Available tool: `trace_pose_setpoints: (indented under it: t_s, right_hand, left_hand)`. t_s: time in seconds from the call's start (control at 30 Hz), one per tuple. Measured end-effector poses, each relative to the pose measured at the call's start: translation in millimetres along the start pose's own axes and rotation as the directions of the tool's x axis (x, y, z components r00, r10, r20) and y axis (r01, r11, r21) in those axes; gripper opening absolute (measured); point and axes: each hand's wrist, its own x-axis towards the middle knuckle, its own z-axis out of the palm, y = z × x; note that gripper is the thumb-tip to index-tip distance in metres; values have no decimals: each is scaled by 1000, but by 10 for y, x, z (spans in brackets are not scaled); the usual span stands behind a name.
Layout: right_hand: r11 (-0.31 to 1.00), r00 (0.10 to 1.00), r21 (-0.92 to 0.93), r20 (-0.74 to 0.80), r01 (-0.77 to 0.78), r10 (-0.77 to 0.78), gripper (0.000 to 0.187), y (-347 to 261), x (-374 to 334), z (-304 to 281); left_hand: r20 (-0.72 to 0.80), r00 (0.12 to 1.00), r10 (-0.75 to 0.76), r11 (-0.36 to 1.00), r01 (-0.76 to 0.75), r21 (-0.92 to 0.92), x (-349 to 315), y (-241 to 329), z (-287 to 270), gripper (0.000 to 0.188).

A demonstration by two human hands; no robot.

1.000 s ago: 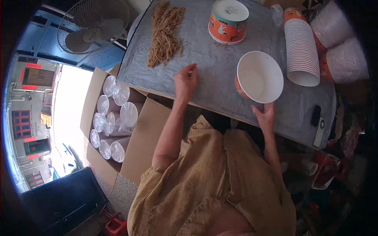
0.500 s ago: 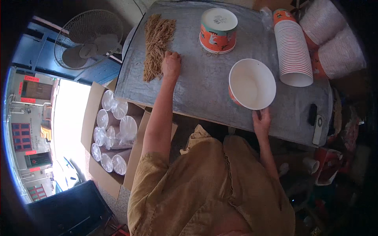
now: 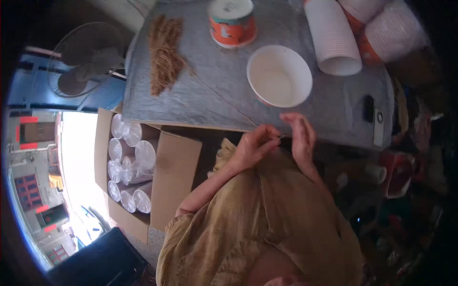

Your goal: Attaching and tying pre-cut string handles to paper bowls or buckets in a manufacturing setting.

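My left hand (image 3: 252,151) is at the table's near edge, its fingers pinched on a thin twine strand (image 3: 222,98). The strand runs across the tabletop to a brown bundle of twine (image 3: 164,59) at the far left. Beside it, my right hand (image 3: 302,138) has its fingers stretched out and appears to hold nothing. Just beyond the right hand stands a white paper bucket (image 3: 279,78), its mouth facing up. Farther back, an orange and green paper bucket (image 3: 232,29) rests upside down.
A long stack of nested paper buckets (image 3: 336,40) lies at the right, beside plastic-wrapped stacks (image 3: 396,35). A dark object (image 3: 368,108) and a light flat strip (image 3: 378,128) lie near the right edge. An open carton (image 3: 176,167) holds wrapped stacks; a fan (image 3: 86,62) stands left.
My left hand has come back from the twine bundle to the near edge, drawing a strand out. My right hand has left the white bucket and moved beside the left. The view has shifted.
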Motion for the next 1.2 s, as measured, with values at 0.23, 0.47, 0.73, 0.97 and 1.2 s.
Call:
trace_pose_setpoints:
  t_s: [0.23, 0.47, 0.73, 0.97, 1.2]
  right_hand:
    - [818, 909, 397, 205, -416, 363, 54, -579, 42, 213]
    - [975, 971, 31, 103, -220, 215, 21, -718, -60, 148]
    - [985, 996, -153, 23, -82, 86, 9, -572, -133, 38]
    - [977, 990, -190, 79, -96, 113, 9, -598, -163, -24]
    - [965, 982, -226, 102, -131, 157, 8, -579, -191, -127]
  left_hand:
    - [-109, 983, -145, 831, 61, -553, 162, 552, 70, 39]
    - [-218, 959, -180, 820, 24, -572, 207, 485, 126, 36]
    - [-237, 956, -175, 852, 26, -523, 150, 398, 102, 34]
    - [-214, 958, -193, 928, 107, -357, 49, 328, 72, 18]
    - [-134, 971, -196, 923, 137, -359, 58, 396, 45, 14]
